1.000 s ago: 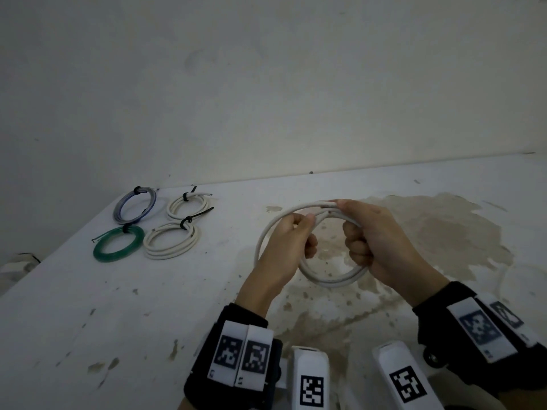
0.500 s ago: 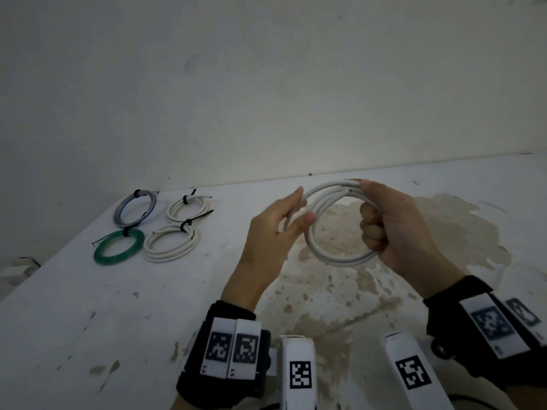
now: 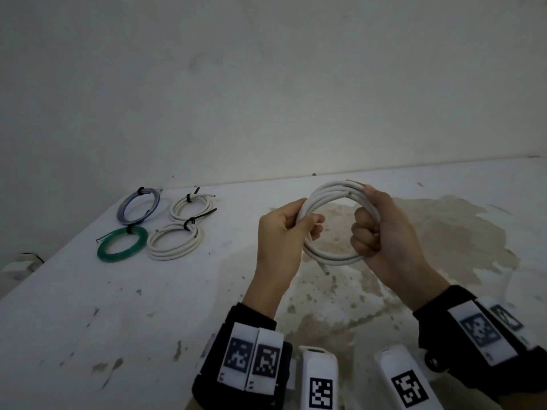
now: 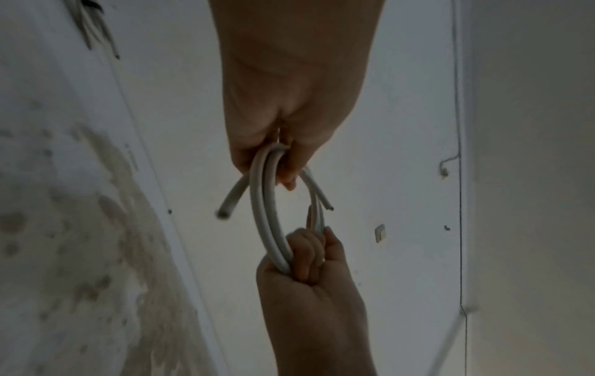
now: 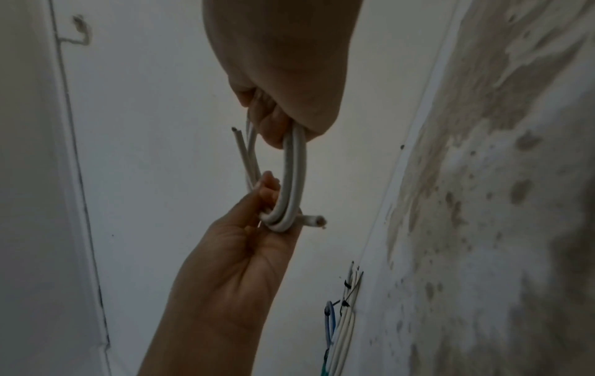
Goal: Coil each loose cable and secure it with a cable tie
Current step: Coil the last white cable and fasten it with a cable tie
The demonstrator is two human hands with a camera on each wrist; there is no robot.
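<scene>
A white cable (image 3: 331, 193) is wound into a round coil of about three turns and held in the air above the table. My left hand (image 3: 291, 229) pinches the coil's left side between thumb and fingers. My right hand (image 3: 374, 232) grips the right side in a fist. One cut end (image 3: 326, 272) hangs below the coil. In the left wrist view the coil (image 4: 262, 211) runs edge-on between both hands, with a loose end (image 4: 223, 213) sticking out. In the right wrist view the coil (image 5: 294, 175) shows a cut end (image 5: 319, 220) by the left fingers. No tie is on this coil.
Several tied coils lie at the table's far left: a blue-grey one (image 3: 138, 206), a small white one (image 3: 191, 205), a green one (image 3: 122, 244) and a larger white one (image 3: 176, 241). The white table (image 3: 118, 306) is stained brown under my hands. A wall stands behind.
My left hand went from flat fingers beside the coil to pinching its left side. The coil has stayed raised off the table, and its loose end now hangs below.
</scene>
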